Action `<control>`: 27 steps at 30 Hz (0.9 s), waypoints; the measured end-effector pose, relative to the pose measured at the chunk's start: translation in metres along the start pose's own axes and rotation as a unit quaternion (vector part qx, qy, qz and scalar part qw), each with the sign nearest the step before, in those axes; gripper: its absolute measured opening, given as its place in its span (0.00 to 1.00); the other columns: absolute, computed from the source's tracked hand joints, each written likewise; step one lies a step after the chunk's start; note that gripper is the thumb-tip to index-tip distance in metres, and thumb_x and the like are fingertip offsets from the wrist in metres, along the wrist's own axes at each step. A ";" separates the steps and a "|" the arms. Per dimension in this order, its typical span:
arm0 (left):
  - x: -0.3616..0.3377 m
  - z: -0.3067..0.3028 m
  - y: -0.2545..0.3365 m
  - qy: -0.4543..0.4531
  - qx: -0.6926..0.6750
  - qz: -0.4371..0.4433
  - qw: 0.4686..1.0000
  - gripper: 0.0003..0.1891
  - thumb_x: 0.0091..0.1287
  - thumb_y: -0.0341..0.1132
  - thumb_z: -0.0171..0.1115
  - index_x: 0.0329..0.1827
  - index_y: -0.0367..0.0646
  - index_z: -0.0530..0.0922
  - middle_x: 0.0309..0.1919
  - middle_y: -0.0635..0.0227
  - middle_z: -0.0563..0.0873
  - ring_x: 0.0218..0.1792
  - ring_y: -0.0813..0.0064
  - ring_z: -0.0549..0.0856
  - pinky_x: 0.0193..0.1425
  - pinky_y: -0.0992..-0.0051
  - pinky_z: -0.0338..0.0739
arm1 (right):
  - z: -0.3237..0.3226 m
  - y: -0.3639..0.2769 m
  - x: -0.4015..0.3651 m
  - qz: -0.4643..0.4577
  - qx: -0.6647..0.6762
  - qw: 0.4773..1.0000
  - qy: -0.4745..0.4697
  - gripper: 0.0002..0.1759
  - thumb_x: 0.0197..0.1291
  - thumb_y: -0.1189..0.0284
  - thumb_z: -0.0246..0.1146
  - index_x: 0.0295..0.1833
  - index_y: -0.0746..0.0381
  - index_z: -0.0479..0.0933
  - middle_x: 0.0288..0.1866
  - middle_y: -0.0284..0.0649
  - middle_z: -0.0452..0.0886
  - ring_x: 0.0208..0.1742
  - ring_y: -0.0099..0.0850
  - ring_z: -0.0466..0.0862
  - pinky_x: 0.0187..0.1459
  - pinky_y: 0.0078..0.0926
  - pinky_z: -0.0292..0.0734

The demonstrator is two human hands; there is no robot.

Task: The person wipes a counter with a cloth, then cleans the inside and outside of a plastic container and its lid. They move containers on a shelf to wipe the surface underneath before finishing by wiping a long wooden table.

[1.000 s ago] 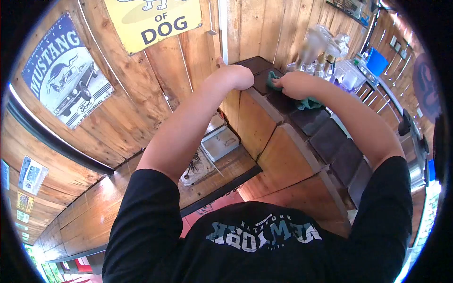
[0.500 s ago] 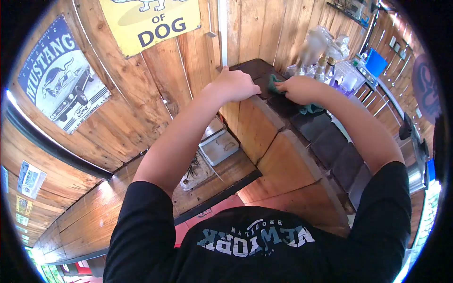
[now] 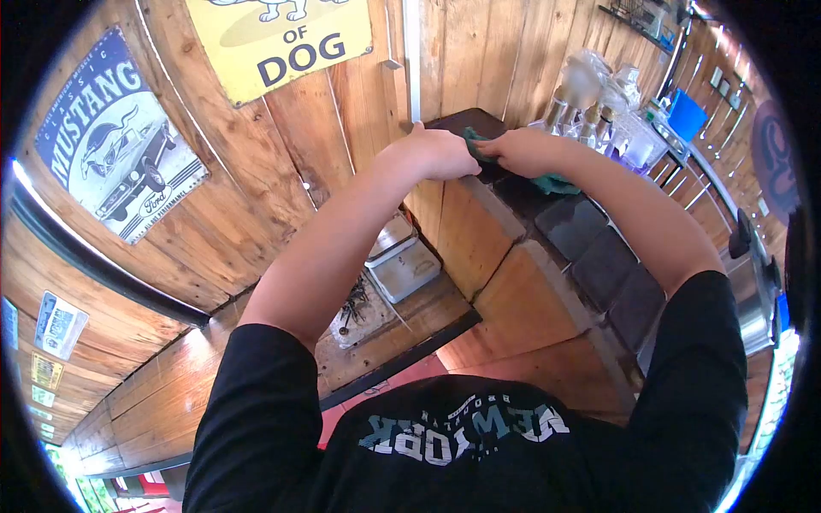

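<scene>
My right hand (image 3: 523,154) is closed on a green cloth (image 3: 554,185) and presses it on the dark tiled counter (image 3: 571,227). One part of the cloth shows in front of the fingertips, another below the palm. Close beside it, my left hand (image 3: 440,155) rests at the counter's near edge with its fingers curled over the rim. The two hands nearly meet at the counter's far end, and the left fingertips are partly hidden.
Bottles (image 3: 588,128) and a clear plastic tub (image 3: 643,150) stand beyond the right forearm. Below left, a wooden shelf (image 3: 428,321) bears a white tray (image 3: 404,269) and a board with small dark metal pieces (image 3: 355,312). A plank wall (image 3: 479,60) rises behind the counter.
My right hand has slid the cloth left along the counter, up to my left hand. The left hand has shifted slightly right along the edge. The view has turned a little.
</scene>
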State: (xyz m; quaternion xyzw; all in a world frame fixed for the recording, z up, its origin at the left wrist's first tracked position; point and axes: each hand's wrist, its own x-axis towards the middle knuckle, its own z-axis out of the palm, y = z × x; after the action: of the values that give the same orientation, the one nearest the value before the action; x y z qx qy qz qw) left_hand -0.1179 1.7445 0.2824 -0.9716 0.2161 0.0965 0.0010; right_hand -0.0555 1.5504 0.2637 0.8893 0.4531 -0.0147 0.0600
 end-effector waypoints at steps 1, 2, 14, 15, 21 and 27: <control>0.002 0.002 -0.003 0.007 0.001 0.010 1.000 0.28 0.67 0.57 0.47 0.54 0.43 0.82 0.55 0.57 0.83 0.62 0.56 0.77 0.70 0.41 0.53 | -0.006 0.006 -0.001 0.055 -0.050 0.996 -0.048 0.24 0.59 0.74 0.51 0.63 0.53 0.72 0.47 0.50 0.83 0.48 0.51 0.83 0.50 0.46 0.77; 0.007 0.006 -0.006 0.014 0.003 0.020 1.000 0.30 0.68 0.60 0.47 0.53 0.42 0.82 0.53 0.57 0.84 0.60 0.57 0.78 0.69 0.44 0.56 | -0.013 0.012 -0.002 0.111 -0.100 0.984 -0.095 0.25 0.60 0.74 0.51 0.64 0.54 0.72 0.48 0.50 0.83 0.48 0.50 0.83 0.50 0.46 0.77; 0.009 0.006 -0.005 0.011 0.021 0.017 1.000 0.30 0.69 0.63 0.46 0.55 0.48 0.82 0.53 0.60 0.84 0.59 0.56 0.79 0.68 0.44 0.58 | -0.002 0.028 -0.005 0.068 -0.034 0.996 -0.045 0.25 0.59 0.76 0.53 0.63 0.51 0.73 0.46 0.53 0.82 0.47 0.49 0.83 0.47 0.44 0.78; 0.008 0.007 -0.006 0.024 0.026 0.031 0.999 0.30 0.68 0.63 0.46 0.55 0.48 0.81 0.52 0.60 0.84 0.59 0.56 0.79 0.68 0.44 0.58 | -0.009 0.036 -0.010 0.113 -0.085 0.987 -0.072 0.24 0.59 0.76 0.53 0.63 0.51 0.73 0.46 0.53 0.82 0.47 0.49 0.83 0.47 0.44 0.78; 0.012 0.010 -0.004 0.035 0.044 -0.006 0.998 0.29 0.69 0.63 0.45 0.54 0.51 0.82 0.52 0.62 0.85 0.59 0.58 0.79 0.68 0.43 0.60 | -0.013 -0.038 -0.011 0.045 -0.015 0.999 0.017 0.24 0.57 0.76 0.53 0.61 0.55 0.73 0.45 0.50 0.83 0.47 0.50 0.83 0.46 0.44 0.78; 0.007 0.003 -0.002 0.005 0.032 0.008 0.999 0.30 0.69 0.62 0.46 0.52 0.48 0.83 0.53 0.60 0.84 0.59 0.55 0.78 0.68 0.45 0.60 | -0.017 0.032 -0.019 0.160 -0.153 0.971 -0.085 0.26 0.56 0.76 0.53 0.63 0.53 0.73 0.44 0.51 0.83 0.46 0.49 0.84 0.45 0.46 0.78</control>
State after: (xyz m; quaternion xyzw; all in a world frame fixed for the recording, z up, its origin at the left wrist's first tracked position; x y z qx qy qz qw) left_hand -0.1117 1.7437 0.2780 -0.9697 0.2271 0.0849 0.0301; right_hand -0.0411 1.5182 0.2850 0.9258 0.2954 -0.0112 0.2357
